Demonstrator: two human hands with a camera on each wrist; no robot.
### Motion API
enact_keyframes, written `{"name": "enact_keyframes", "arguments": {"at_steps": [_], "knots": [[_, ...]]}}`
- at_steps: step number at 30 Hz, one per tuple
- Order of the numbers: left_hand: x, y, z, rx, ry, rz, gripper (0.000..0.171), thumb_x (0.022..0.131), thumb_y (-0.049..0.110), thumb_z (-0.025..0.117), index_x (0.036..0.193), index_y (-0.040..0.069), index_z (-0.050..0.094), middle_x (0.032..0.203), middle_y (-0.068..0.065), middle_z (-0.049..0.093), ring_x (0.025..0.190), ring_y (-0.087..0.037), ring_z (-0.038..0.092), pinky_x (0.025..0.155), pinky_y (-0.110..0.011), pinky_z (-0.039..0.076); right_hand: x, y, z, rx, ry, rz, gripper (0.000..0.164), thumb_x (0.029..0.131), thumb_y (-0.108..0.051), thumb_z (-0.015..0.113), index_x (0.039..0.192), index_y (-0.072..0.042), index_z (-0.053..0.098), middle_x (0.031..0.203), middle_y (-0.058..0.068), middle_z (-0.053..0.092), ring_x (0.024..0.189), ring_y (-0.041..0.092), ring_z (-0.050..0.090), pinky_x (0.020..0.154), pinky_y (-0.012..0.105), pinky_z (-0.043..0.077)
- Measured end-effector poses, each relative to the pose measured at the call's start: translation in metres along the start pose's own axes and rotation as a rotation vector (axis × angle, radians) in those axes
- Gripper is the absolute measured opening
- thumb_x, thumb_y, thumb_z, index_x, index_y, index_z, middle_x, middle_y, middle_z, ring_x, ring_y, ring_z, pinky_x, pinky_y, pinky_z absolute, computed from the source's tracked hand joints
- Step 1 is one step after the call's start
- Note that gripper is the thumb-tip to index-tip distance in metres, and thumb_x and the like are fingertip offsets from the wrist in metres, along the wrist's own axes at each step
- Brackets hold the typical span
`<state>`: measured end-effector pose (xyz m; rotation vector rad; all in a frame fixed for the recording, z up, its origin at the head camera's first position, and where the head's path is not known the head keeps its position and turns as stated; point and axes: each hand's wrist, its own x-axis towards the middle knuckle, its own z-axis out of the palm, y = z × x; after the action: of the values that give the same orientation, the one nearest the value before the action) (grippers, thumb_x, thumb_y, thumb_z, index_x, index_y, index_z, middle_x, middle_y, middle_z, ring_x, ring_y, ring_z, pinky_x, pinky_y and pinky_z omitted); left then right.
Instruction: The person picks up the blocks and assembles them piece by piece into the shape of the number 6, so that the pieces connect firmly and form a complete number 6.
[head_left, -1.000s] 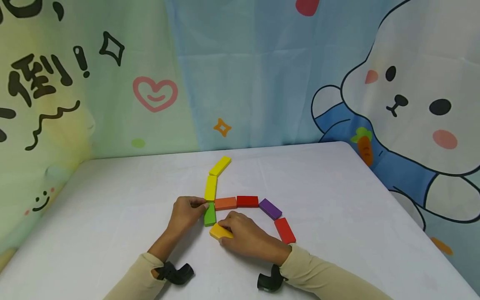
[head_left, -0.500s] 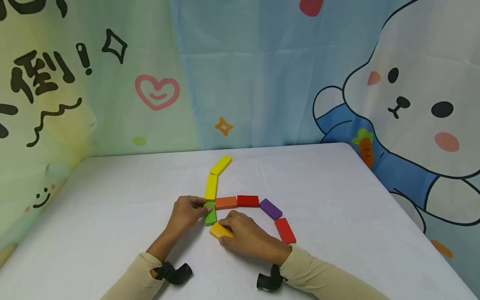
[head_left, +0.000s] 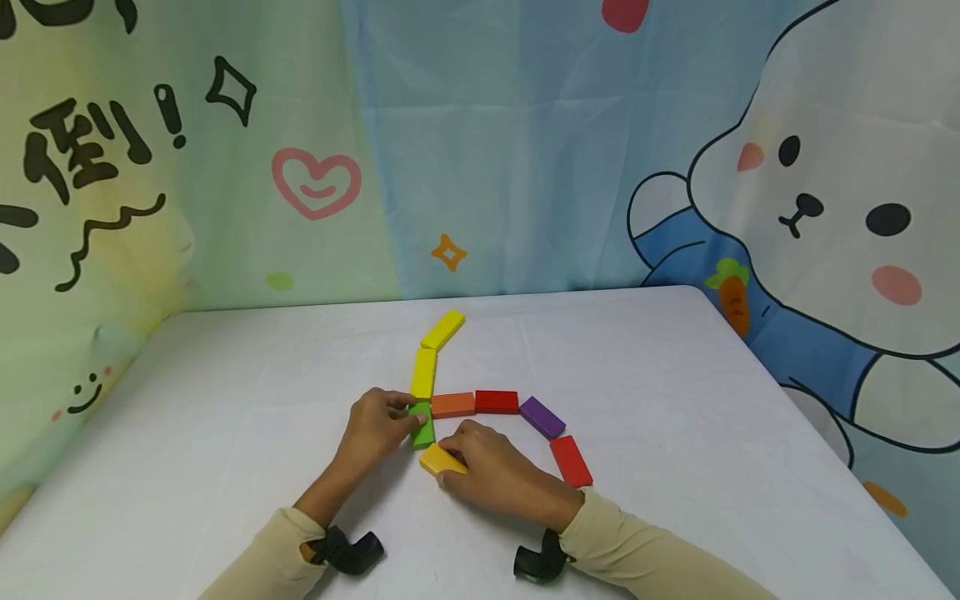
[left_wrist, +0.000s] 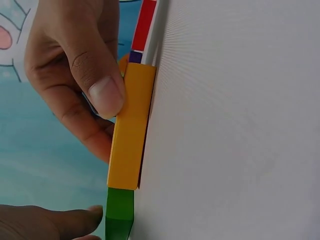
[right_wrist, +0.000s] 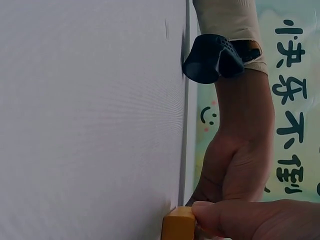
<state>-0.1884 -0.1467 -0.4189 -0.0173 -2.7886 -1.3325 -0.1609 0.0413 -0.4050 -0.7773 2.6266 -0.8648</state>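
Note:
My left hand (head_left: 377,427) pinches a green block (head_left: 422,433) near its upper end, thumb on top. The right hand (head_left: 487,467) holds a yellow-orange block (head_left: 441,459) flat on the table, its far end close to the green block's lower end. In the left wrist view, the yellow-orange block (left_wrist: 131,130) meets the green block (left_wrist: 120,212) end to end, and the right thumb presses its side. The right wrist view shows the right thumb on one end of the yellow-orange block (right_wrist: 179,225).
Two yellow blocks (head_left: 423,373) run up from the green one. An orange block (head_left: 453,405), a red block (head_left: 497,402), a purple block (head_left: 542,417) and another red block (head_left: 571,461) curve rightward. A printed cloth (head_left: 480,150) hangs behind the white table (head_left: 675,400).
My left thumb has shifted slightly down onto the green block's top. The right hand stays on the yellow-orange block. The head view has tilted a little.

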Motion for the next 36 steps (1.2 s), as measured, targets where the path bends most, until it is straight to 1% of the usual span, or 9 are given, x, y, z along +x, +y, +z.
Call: {"name": "enact_keyframes", "arguments": {"at_steps": [3, 6, 9, 11, 13, 17, 22, 28, 36], "knots": [[-0.005, 0.002, -0.002, 0.062, 0.042, 0.093, 0.022, 0.083, 0.010, 0.077, 0.101, -0.003, 0.074, 0.092, -0.010, 0.059, 0.077, -0.020, 0.058, 0.061, -0.029, 0.050, 0.000, 0.000, 0.000, 0.001, -0.001, 0.006, 0.039, 0.086, -0.020, 0.074, 0.120, -0.002, 0.068, 0.088, -0.004, 0.053, 0.077, 0.008, 0.050, 0.070, 0.020, 0.046], [-0.011, 0.004, -0.004, 0.120, 0.083, 0.206, 0.016, 0.085, 0.007, 0.074, 0.097, -0.003, 0.076, 0.091, -0.009, 0.061, 0.079, -0.022, 0.057, 0.066, -0.033, 0.050, -0.001, -0.001, 0.000, 0.008, -0.005, 0.012, 0.037, 0.086, -0.020, 0.075, 0.118, -0.001, 0.068, 0.087, -0.004, 0.052, 0.077, 0.009, 0.050, 0.069, 0.019, 0.046], [-0.018, 0.008, -0.005, 0.153, 0.074, 0.290, 0.014, 0.085, 0.004, 0.073, 0.096, -0.005, 0.076, 0.097, -0.009, 0.065, 0.091, -0.025, 0.061, 0.076, -0.038, 0.053, -0.002, -0.001, 0.000, 0.019, -0.005, 0.009, 0.033, 0.087, -0.020, 0.073, 0.114, -0.002, 0.069, 0.086, -0.003, 0.052, 0.076, 0.009, 0.050, 0.067, 0.019, 0.046], [-0.023, 0.010, -0.005, 0.164, 0.047, 0.317, 0.013, 0.085, 0.003, 0.073, 0.095, -0.005, 0.075, 0.104, -0.010, 0.067, 0.098, -0.028, 0.063, 0.082, -0.040, 0.053, -0.003, -0.001, -0.001, 0.026, -0.003, 0.000, 0.030, 0.089, -0.020, 0.072, 0.113, -0.002, 0.070, 0.085, -0.003, 0.052, 0.075, 0.010, 0.050, 0.065, 0.019, 0.046], [-0.027, 0.013, -0.004, 0.178, 0.024, 0.327, 0.013, 0.085, 0.004, 0.074, 0.094, -0.005, 0.075, 0.107, -0.011, 0.068, 0.103, -0.028, 0.064, 0.086, -0.041, 0.053, -0.003, 0.000, -0.001, 0.037, -0.003, -0.005, 0.028, 0.091, -0.020, 0.068, 0.113, -0.002, 0.070, 0.084, -0.003, 0.052, 0.074, 0.010, 0.051, 0.063, 0.020, 0.046], [-0.034, 0.016, -0.004, 0.205, -0.009, 0.325, 0.014, 0.083, 0.003, 0.076, 0.093, -0.007, 0.075, 0.113, -0.014, 0.068, 0.108, -0.030, 0.063, 0.085, -0.041, 0.053, -0.004, 0.000, -0.004, 0.074, -0.006, 0.008, 0.028, 0.095, -0.016, 0.062, 0.117, 0.001, 0.069, 0.081, -0.004, 0.054, 0.073, 0.010, 0.051, 0.061, 0.021, 0.046], [-0.038, 0.015, -0.003, 0.243, -0.061, 0.315, 0.018, 0.081, 0.009, 0.079, 0.090, -0.006, 0.075, 0.117, -0.014, 0.067, 0.111, -0.031, 0.062, 0.087, -0.042, 0.052, -0.004, 0.000, -0.006, 0.097, -0.026, 0.047, 0.029, 0.094, -0.010, 0.063, 0.119, 0.002, 0.068, 0.086, -0.004, 0.058, 0.076, 0.009, 0.053, 0.064, 0.019, 0.048], [-0.037, 0.014, -0.002, 0.272, -0.122, 0.289, 0.030, 0.078, 0.018, 0.082, 0.095, -0.006, 0.076, 0.118, -0.012, 0.067, 0.110, -0.032, 0.062, 0.091, -0.045, 0.050, -0.005, 0.003, -0.010, 0.091, -0.060, 0.002, 0.029, 0.090, -0.011, 0.067, 0.118, -0.002, 0.070, 0.082, -0.006, 0.053, 0.075, 0.009, 0.049, 0.061, 0.022, 0.043], [-0.037, 0.016, -0.001, 0.305, -0.157, 0.279, 0.038, 0.074, 0.019, 0.086, 0.102, -0.005, 0.075, 0.123, -0.014, 0.064, 0.113, -0.034, 0.060, 0.092, -0.046, 0.049, -0.006, 0.005, -0.012, 0.067, -0.101, -0.057, 0.032, 0.089, -0.013, 0.069, 0.120, -0.005, 0.069, 0.080, -0.003, 0.049, 0.073, 0.009, 0.046, 0.059, 0.021, 0.038]]}}
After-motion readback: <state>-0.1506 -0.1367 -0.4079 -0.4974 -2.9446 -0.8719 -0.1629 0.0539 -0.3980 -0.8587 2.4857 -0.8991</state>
